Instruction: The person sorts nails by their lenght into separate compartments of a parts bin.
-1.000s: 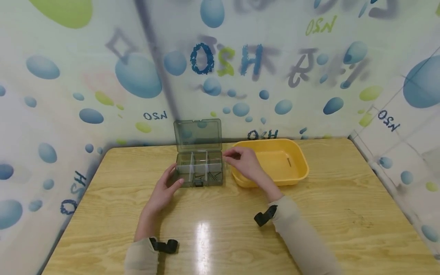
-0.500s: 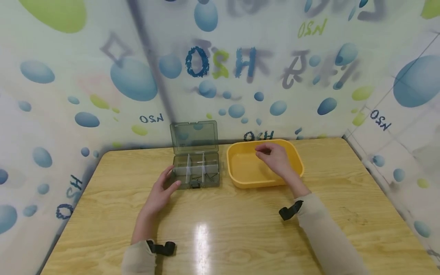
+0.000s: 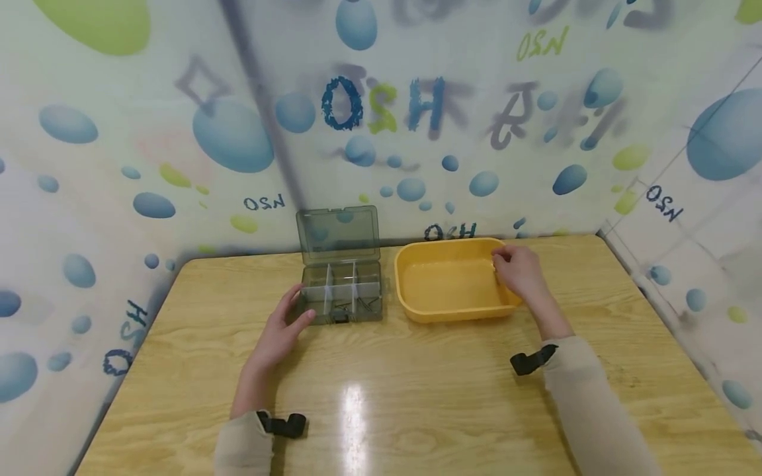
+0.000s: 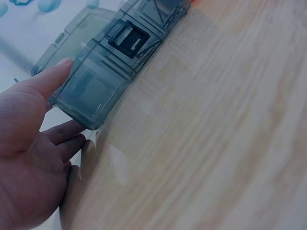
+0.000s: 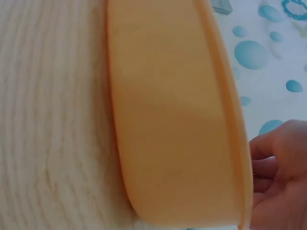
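Observation:
A smoky clear compartment box (image 3: 342, 291) stands on the table with its lid (image 3: 338, 235) raised. Thin metal screws (image 3: 369, 304) lie in its front middle and front right compartments. My left hand (image 3: 280, 334) holds the box's front left corner, thumb over the front edge, fingers along the left side; the left wrist view shows the thumb (image 4: 57, 74) on the rim. At the right end of the yellow tray (image 3: 411, 311), my right hand (image 3: 520, 271) reaches inside with curled fingers. Whether a screw is between its fingertips cannot be seen. The tray's near wall (image 5: 168, 110) blocks much of the right wrist view.
Both items stand side by side near the back of the wooden table (image 3: 417, 396), close to a patterned wall covering (image 3: 381, 165). Black wrist cameras sit at the left cuff (image 3: 286, 425) and right cuff (image 3: 532, 360).
My right hand has moved from beside the box across the tray to its right end. The screw seen there a second ago is no longer visible. My left hand stays at the box.

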Demonstrator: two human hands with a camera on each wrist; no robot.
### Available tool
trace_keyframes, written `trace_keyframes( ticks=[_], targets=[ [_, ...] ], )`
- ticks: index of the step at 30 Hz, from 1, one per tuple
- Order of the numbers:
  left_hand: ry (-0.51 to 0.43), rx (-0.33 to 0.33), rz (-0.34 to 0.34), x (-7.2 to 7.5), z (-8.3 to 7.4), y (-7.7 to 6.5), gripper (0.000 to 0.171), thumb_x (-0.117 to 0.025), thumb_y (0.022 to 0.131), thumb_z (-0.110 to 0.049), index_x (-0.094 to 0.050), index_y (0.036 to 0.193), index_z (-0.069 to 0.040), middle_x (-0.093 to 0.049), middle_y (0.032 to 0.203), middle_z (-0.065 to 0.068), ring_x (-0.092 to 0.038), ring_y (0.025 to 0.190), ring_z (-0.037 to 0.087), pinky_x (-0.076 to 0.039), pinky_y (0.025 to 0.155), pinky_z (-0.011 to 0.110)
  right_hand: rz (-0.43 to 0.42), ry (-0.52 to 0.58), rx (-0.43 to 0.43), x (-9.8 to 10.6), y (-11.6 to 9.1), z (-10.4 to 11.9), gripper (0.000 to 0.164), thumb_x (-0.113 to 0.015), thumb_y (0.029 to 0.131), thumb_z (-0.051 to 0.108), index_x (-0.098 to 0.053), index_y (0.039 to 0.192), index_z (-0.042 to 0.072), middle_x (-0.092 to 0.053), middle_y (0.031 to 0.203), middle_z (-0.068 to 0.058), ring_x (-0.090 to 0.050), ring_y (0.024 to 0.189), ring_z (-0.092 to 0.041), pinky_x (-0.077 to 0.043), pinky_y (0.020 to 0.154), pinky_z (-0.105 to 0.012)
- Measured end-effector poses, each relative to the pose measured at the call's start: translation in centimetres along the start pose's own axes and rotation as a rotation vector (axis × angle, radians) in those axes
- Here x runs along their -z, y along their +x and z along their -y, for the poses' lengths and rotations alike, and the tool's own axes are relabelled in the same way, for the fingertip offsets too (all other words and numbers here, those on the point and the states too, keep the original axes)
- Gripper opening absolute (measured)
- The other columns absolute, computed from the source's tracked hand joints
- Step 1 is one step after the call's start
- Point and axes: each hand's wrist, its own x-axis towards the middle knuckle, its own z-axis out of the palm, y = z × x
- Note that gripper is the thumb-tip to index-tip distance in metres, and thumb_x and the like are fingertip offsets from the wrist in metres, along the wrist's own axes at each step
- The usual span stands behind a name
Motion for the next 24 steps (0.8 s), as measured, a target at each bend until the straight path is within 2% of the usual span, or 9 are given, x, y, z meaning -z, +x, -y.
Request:
trace_keyframes(
  ticks=[4, 9, 19, 21, 24],
  targets=[
    [0.003, -0.007, 0.003, 0.1, -0.1, 0.2, 0.066, -0.062, 0.105, -0.022, -0.028, 0.161, -0.011, -0.028, 0.162, 0.029, -0.021, 0.152, 0.042, -0.016, 0.120, 0.060, 0.043, -0.085, 0.002, -0.3, -0.1, 0.4, 0.034, -0.051, 0.105, 0.009, -0.062, 0.128, -0.014, -0.065, 0.120, -0.030, -0.060, 0.098, -0.039, -0.053, 0.091, -0.051],
    [0.011, 0.006, 0.010, 0.1, -0.1, 0.1, 0.067, -0.062, 0.105, -0.022, -0.028, 0.162, -0.012, -0.027, 0.163, 0.027, -0.021, 0.152, 0.041, -0.015, 0.121, 0.059, 0.070, -0.178, 0.017, -1.1, -0.2, 0.8, 0.034, -0.051, 0.103, 0.007, -0.062, 0.125, -0.016, -0.064, 0.122, -0.033, -0.059, 0.110, -0.046, -0.048, 0.099, -0.056],
    [-0.007, -0.007, 0.021, 0.3, -0.1, 0.2, 0.066, -0.061, 0.106, -0.022, -0.028, 0.162, -0.012, -0.026, 0.163, 0.027, -0.020, 0.152, 0.041, -0.015, 0.121, 0.059, 0.088, -0.232, -0.016, -1.9, -0.2, 1.1, 0.038, -0.050, 0.102, 0.007, -0.059, 0.128, -0.018, -0.059, 0.130, -0.037, -0.053, 0.122, -0.054, -0.044, 0.103, -0.061],
    [-0.006, -0.008, 0.022, 0.3, -0.2, 0.2, 0.066, -0.061, 0.106, -0.022, -0.028, 0.162, -0.011, -0.026, 0.163, 0.028, -0.020, 0.152, 0.041, -0.015, 0.121, 0.059, 0.096, -0.256, -0.026, -2.1, -0.1, 1.2, 0.037, -0.050, 0.102, 0.007, -0.059, 0.128, -0.019, -0.059, 0.129, -0.038, -0.053, 0.120, -0.054, -0.045, 0.102, -0.061],
    [-0.008, -0.009, 0.022, 0.3, -0.1, 0.1, 0.066, -0.061, 0.105, -0.021, -0.028, 0.162, -0.010, -0.026, 0.163, 0.029, -0.020, 0.152, 0.042, -0.016, 0.120, 0.059, 0.109, -0.278, -0.047, -2.2, -0.1, 1.2, 0.033, -0.050, 0.101, 0.006, -0.060, 0.120, -0.020, -0.062, 0.116, -0.038, -0.058, 0.104, -0.049, -0.050, 0.093, -0.058]
  ],
)
